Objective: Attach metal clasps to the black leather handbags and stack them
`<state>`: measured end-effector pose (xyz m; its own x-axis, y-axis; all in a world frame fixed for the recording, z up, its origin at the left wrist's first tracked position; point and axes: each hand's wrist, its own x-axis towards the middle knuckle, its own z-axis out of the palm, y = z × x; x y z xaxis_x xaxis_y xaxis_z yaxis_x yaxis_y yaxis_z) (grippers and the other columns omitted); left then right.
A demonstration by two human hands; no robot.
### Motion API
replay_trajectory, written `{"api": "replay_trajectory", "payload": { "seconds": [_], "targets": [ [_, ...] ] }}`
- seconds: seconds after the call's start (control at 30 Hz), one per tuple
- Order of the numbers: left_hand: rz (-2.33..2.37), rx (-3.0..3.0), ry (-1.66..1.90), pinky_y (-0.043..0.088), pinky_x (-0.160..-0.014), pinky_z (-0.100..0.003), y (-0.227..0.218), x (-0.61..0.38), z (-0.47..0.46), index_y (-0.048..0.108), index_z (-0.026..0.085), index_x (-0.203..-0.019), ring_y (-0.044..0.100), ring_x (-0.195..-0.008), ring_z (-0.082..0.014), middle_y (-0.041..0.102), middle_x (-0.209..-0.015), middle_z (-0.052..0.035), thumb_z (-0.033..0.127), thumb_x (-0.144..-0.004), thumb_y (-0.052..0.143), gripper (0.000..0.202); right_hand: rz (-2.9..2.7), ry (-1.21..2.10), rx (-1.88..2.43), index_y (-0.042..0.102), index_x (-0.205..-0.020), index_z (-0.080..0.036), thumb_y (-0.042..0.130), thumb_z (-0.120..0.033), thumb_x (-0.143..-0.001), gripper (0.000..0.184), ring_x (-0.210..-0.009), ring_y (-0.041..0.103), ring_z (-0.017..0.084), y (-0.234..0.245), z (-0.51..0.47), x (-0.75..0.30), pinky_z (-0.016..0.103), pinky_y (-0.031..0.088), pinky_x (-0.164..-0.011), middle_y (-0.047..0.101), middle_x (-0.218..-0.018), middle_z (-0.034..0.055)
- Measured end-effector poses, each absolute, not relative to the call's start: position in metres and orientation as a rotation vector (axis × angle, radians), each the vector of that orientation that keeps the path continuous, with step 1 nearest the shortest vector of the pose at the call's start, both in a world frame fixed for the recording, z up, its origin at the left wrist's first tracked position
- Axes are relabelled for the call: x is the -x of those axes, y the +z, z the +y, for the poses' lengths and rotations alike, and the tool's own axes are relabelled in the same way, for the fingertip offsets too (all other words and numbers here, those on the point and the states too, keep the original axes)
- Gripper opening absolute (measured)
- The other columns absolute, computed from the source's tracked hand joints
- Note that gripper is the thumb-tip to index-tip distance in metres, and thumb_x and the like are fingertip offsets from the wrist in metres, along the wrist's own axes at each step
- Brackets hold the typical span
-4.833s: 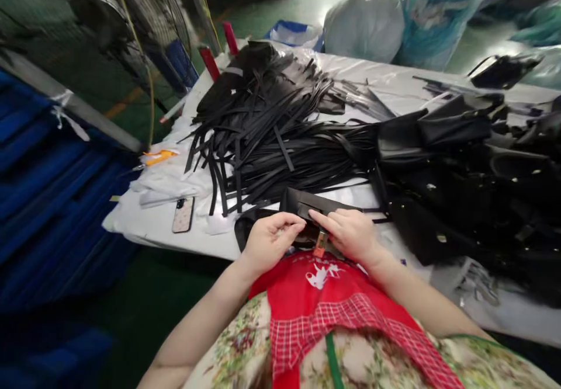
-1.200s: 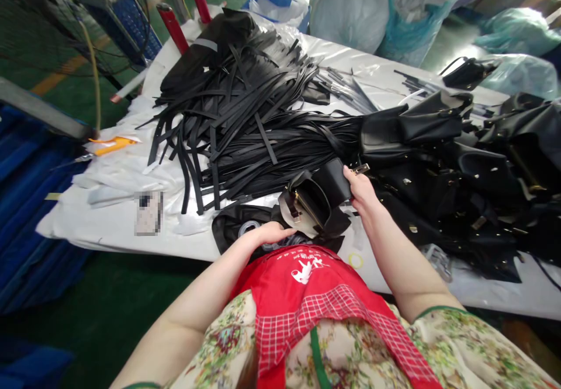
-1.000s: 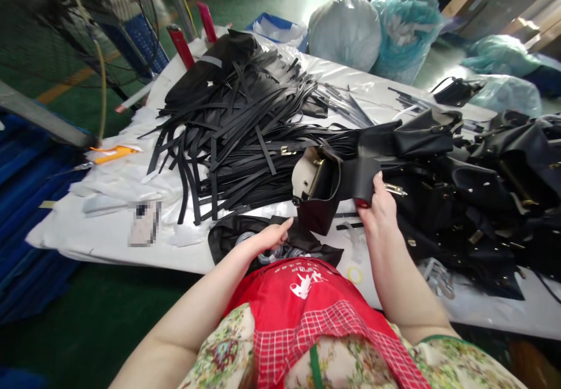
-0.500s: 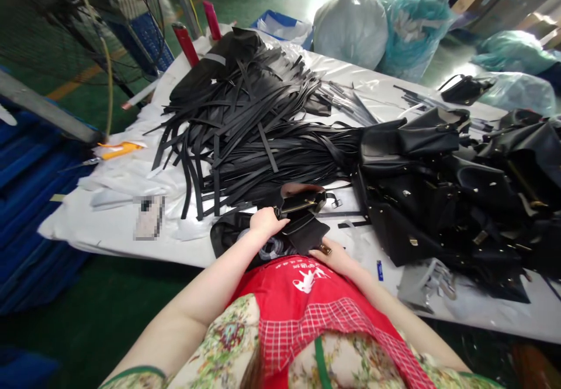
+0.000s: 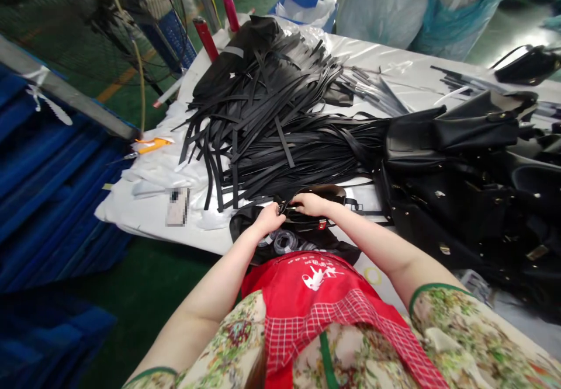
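A small black handbag (image 5: 336, 191) with a brown-lined flap lies at the table's near edge, in front of the red apron. My left hand (image 5: 270, 218) is closed round the bag's left end, near a dark metal ring or buckle. Close beside it, my right hand (image 5: 309, 204) reaches over the bag from the right, fingers pinched together at the left end of its mouth. What those fingertips hold is too small to make out. Below the hands, a black bag or cloth (image 5: 245, 225) holds coiled clear tubing or cord (image 5: 286, 241). A red tag-like spot shows on the handbag's front.
Behind the hands spreads a large heap of black straps (image 5: 263, 138). Black bags (image 5: 451, 202) are piled on the right. At the left lie a phone (image 5: 177, 208) and an orange-handled tool (image 5: 153, 145). Blue crates (image 5: 65, 190) are stacked beyond the table's left edge.
My right hand has moved from the lower right of the flap up and left to the bag's left end. The left hand keeps its hold. The view has swung left.
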<state>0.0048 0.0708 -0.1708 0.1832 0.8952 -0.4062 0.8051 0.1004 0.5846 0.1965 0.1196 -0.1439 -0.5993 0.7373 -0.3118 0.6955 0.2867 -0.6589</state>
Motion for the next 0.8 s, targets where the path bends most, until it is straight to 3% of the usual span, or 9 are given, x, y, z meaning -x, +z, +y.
{"api": "replay_trajectory", "payload": {
  "seconds": [0.17, 0.33, 0.5, 0.6, 0.8],
  "targets": [
    [1.61, -1.608, 0.284, 0.037, -0.058, -0.024, -0.179, 0.017, 0.076, 0.051, 0.018, -0.072, 0.051, -0.063, -0.0137, 0.055, -0.065, 0.0018, 0.014, -0.069, 0.053, 0.004, -2.444, 1.315, 1.252, 0.072, -0.091, -0.016, 0.07, -0.031, -0.075, 0.022, -0.069, 0.059, 0.012, -0.186, 0.123, -0.159, 0.021, 0.042, -0.065, 0.07, -0.085, 0.0026],
    [1.641, -1.521, 0.39, 0.031, -0.055, -0.024, -0.179, 0.031, 0.089, 0.042, 0.02, -0.062, 0.044, -0.057, -0.0118, 0.047, -0.059, 0.0048, 0.014, -0.066, 0.053, 0.013, -2.41, 1.314, 1.229, 0.066, -0.075, -0.014, 0.056, -0.041, -0.087, 0.031, -0.062, 0.053, 0.011, -0.199, 0.12, -0.16, 0.021, 0.04, -0.062, 0.064, -0.07, 0.0009],
    [1.738, -1.455, 0.443, 0.026, -0.053, -0.025, -0.178, 0.03, 0.104, 0.036, 0.021, -0.057, 0.038, -0.054, -0.0115, 0.042, -0.054, 0.0052, 0.015, -0.067, 0.053, 0.021, -2.419, 1.252, 1.3, 0.063, -0.102, -0.013, 0.03, -0.033, -0.098, 0.039, -0.077, 0.06, 0.014, -0.201, 0.131, -0.173, 0.024, 0.046, -0.07, 0.067, -0.09, 0.0057],
    [1.78, -1.441, 0.445, 0.025, -0.053, -0.026, -0.178, 0.024, 0.109, 0.034, 0.021, -0.055, 0.036, -0.052, -0.0114, 0.041, -0.053, 0.0052, 0.016, -0.066, 0.055, 0.024, -2.533, 1.194, 1.35, 0.065, -0.091, -0.014, 0.025, -0.029, -0.099, 0.043, -0.081, 0.061, 0.016, -0.199, 0.141, -0.172, 0.026, 0.046, -0.077, 0.068, -0.087, 0.0081],
    [1.808, -1.446, 0.44, 0.026, -0.054, -0.027, -0.181, 0.013, 0.111, 0.038, 0.021, -0.055, 0.038, -0.053, -0.0127, 0.042, -0.053, 0.0044, 0.014, -0.067, 0.055, 0.022, -2.841, 1.046, 1.484, 0.069, -0.082, -0.014, 0.038, -0.031, -0.095, 0.038, -0.087, 0.065, 0.022, -0.179, 0.146, -0.159, 0.031, 0.046, -0.082, 0.07, -0.088, 0.0143]
  ]
}}
